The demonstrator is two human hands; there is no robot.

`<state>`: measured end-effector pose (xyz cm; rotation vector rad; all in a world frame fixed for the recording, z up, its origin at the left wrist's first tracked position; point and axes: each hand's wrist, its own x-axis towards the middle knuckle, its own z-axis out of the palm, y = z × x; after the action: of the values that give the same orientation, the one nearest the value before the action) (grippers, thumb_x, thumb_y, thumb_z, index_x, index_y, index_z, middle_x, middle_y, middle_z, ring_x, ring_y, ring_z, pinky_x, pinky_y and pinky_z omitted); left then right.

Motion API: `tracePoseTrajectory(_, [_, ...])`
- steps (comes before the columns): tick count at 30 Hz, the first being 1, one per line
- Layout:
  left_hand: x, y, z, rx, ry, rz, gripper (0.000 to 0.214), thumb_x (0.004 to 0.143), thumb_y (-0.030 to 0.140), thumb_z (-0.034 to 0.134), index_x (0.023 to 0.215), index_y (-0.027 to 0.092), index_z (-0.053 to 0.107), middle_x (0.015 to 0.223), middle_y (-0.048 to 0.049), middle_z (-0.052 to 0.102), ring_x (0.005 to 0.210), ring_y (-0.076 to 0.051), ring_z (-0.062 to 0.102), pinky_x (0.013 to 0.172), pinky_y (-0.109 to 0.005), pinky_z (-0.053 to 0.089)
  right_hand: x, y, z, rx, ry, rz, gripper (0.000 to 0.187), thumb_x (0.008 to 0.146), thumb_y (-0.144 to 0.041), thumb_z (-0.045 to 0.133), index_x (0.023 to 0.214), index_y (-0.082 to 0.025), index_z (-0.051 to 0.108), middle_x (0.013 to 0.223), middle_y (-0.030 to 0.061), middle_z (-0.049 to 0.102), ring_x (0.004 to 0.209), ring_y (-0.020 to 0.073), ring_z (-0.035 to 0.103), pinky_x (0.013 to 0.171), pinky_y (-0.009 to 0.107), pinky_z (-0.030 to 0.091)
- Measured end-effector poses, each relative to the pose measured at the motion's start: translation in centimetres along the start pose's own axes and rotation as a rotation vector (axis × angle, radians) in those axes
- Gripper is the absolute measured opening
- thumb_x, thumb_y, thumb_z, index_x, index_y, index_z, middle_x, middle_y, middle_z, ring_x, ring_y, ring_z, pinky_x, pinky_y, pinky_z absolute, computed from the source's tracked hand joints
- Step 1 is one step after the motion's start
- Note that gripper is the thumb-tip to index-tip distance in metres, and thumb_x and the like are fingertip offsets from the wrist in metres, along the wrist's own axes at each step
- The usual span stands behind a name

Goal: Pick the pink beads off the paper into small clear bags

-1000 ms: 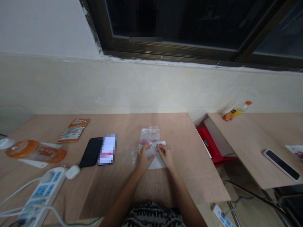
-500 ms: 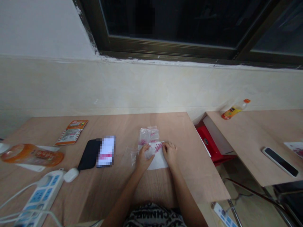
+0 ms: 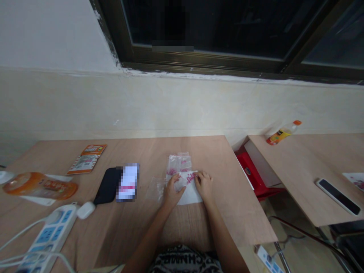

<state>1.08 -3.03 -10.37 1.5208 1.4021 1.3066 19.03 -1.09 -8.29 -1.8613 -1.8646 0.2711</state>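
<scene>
Both my hands rest on a white sheet of paper [image 3: 190,195] in the middle of a wooden table [image 3: 136,223]. My left hand [image 3: 172,188] lies on the sheet's left part, fingers curled, beside a small clear bag [image 3: 155,187]. My right hand [image 3: 204,184] sits at the sheet's right edge, fingers bent. Between the fingertips lies a cluster of small pink beads [image 3: 190,176]. Just beyond stand clear plastic bags with pink contents [image 3: 179,163]. What the fingers pinch, if anything, is too small to make out.
On the left lie a black phone [image 3: 108,185], a blurred card [image 3: 127,182], an orange packet [image 3: 87,158], an orange bottle on its side [image 3: 40,185], a white power strip [image 3: 48,231] and a white earbud case [image 3: 85,209]. A second table [image 3: 307,178] at right holds a phone [image 3: 338,196] and a juice bottle [image 3: 283,133]. A red stool [image 3: 251,170] stands in the gap.
My right hand slid a little to the right along the paper, and the pink beads now show between my hands. The view shifted slightly.
</scene>
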Motion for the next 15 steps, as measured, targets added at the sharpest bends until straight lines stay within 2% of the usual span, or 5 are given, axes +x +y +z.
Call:
tracePoseTrajectory(7, [-0.02, -0.14, -0.06, 0.033, -0.005, 0.027, 0.059, 0.070, 0.022, 0.071, 0.125, 0.022, 0.049, 0.115, -0.0094, 0.065, 0.102, -0.023, 0.064, 0.093, -0.045, 0.052, 0.00, -0.10, 0.07, 0.001, 0.004, -0.012, 0.025, 0.095, -0.036, 0.050, 0.108, -0.026, 0.068, 0.106, 0.0058, 0.066, 0.099, 0.0211, 0.054, 0.084, 0.033, 0.027])
tracePoseTrajectory(15, [0.01, 0.31, -0.26, 0.036, -0.025, 0.011, 0.058, 0.071, 0.021, 0.070, 0.125, 0.020, 0.049, 0.115, -0.0107, 0.065, 0.103, -0.023, 0.063, 0.093, -0.045, 0.052, 0.03, -0.22, 0.00, 0.026, 0.001, 0.007, 0.021, 0.093, -0.036, 0.053, 0.099, -0.025, 0.070, 0.103, 0.0047, 0.066, 0.100, 0.0210, 0.053, 0.083, 0.032, 0.026])
